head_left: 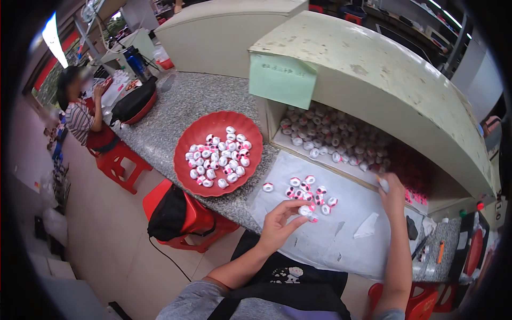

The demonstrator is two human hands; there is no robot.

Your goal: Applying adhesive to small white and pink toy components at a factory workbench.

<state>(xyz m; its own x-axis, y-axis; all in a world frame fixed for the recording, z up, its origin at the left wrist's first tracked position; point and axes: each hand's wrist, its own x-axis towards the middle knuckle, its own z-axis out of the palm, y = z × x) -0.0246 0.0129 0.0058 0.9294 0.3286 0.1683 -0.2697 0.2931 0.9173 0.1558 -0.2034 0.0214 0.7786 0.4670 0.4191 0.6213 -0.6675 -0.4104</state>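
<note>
Small round white pieces with pink and black marks lie in several places. My left hand [279, 222] is closed, pinching a white piece with pink parts [305, 210] between thumb and fingers. Just beyond it sits a loose group of such pieces [305, 186] on a white sheet [320, 250]. At the opening of a pale box shelf, my right hand [393, 192] is closed around a small white piece [384, 185], slightly blurred. Inside that shelf [282, 145] is a large heap of similar pieces [330, 130], with pink parts [416, 196] near my right wrist.
Left of the sheet stands a red scalloped bowl [184, 154] of white pieces on the speckled counter [208, 88]. Red stools [213, 229] are below, one bearing a black bag [169, 216]. A seated person [85, 114] works at the far left. An orange tool [440, 252] lies right.
</note>
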